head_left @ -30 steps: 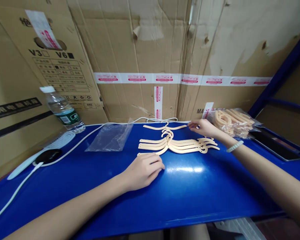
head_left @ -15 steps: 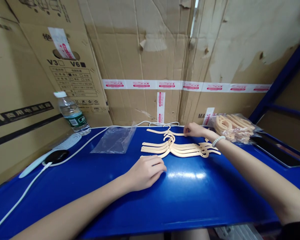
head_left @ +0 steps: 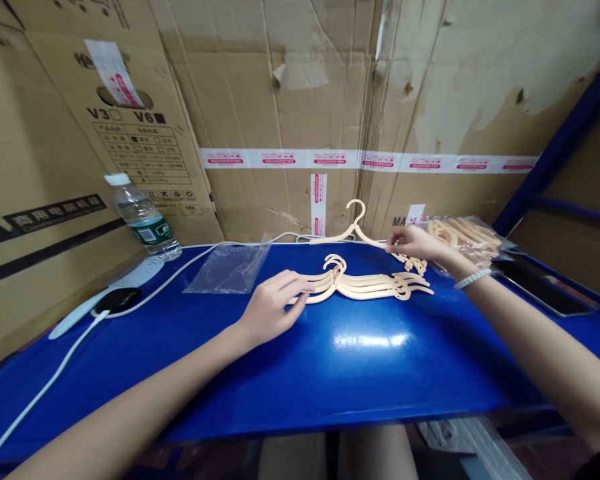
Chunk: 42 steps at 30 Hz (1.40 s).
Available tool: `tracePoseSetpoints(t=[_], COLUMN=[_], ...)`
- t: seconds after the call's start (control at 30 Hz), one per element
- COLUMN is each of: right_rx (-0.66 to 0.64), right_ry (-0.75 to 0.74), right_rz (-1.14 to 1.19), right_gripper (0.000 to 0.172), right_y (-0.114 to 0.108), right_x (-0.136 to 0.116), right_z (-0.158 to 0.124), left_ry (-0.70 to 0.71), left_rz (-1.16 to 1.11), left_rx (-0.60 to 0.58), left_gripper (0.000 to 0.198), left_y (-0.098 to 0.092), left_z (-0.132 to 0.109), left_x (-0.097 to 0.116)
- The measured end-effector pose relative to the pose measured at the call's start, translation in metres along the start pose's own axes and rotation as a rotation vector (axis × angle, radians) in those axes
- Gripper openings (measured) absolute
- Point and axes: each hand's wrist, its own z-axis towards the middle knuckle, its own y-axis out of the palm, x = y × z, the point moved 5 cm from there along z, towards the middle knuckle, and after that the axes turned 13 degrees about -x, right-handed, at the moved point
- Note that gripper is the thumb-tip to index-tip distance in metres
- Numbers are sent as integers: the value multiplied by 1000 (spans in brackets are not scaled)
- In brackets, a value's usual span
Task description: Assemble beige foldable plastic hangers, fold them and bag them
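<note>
A row of overlapping beige hangers (head_left: pixel 367 287) lies on the blue table, their hooks pointing away from me. My left hand (head_left: pixel 277 305) is closed around the left ends of these hangers, with thumb in front and fingers over the top. Behind the row, one separate hanger (head_left: pixel 354 228) is tilted up, its hook standing against the cardboard. My right hand (head_left: pixel 411 241) pinches the right end of that hanger. Below my right hand lie several small beige linked pieces (head_left: pixel 413 264).
A clear plastic bag of beige parts (head_left: pixel 467 241) sits at the back right, beside a dark phone (head_left: pixel 543 287). Left stand a water bottle (head_left: pixel 147 223), a hairbrush (head_left: pixel 140 272), a black device with a white cable (head_left: pixel 116 301) and a flat plastic bag (head_left: pixel 229 268). Cardboard (head_left: pixel 280 113) walls the back.
My right hand has moved right and raised the separate hanger's hook from the table. My left hand has shifted up and left, onto the row's left ends. The view has tilted slightly.
</note>
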Motion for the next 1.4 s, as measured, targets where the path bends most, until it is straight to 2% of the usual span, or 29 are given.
tracePoseSetpoints(t=[0.1,0.23,0.4,0.5,0.63,0.73,0.77,0.83,0.9,0.93,1.1,1.27,1.4], right_rx=[115,155,97,70,36,6,45,202,337,355,175,102,79], right_ry=[1,-70,-200,-276,-320,-322,-310,-266,-198,-164,-40,72,75], right_rz=[54,107,138,108,155,232,229,145,-30,-141,-559,-795,-816], right_gripper=[32,32,23,17,16,21,22,20,15,14,23,22,21], right_y=[0,18,57,75,82,73,65,46,29,24,28,41,44], right_x=[-9,-27,-54,-69,-75,-65,-58,-37,-15,-4,28,27,25], right_z=[-24,-49,-58,-59,-63,-64,-64,-64,-64,-64,-57,-53,-50], left_ry=[-73,-168,-233,-240,-232,-258,-266,-279,-289,-295,-318,-332,-338], left_rz=[32,86,81,30,-163,-199,-200,-196,-192,-191,-213,-234,-238], left_rx=[113,166,69,-28,-121,-121,-129,-139,-134,-129,-127,-136,-115], left_gripper=[16,23,39,35,29,28,28,28,28,29,30,30,29], left_y=[-12,-12,4,14,25,29,30,32,33,33,33,33,31], left_z=[2,0,-3,-5,-8,-11,-11,-12,-13,-14,-14,-14,-14], left_x=[-4,-8,-13,-14,-16,-17,-17,-17,-17,-17,-18,-18,-18])
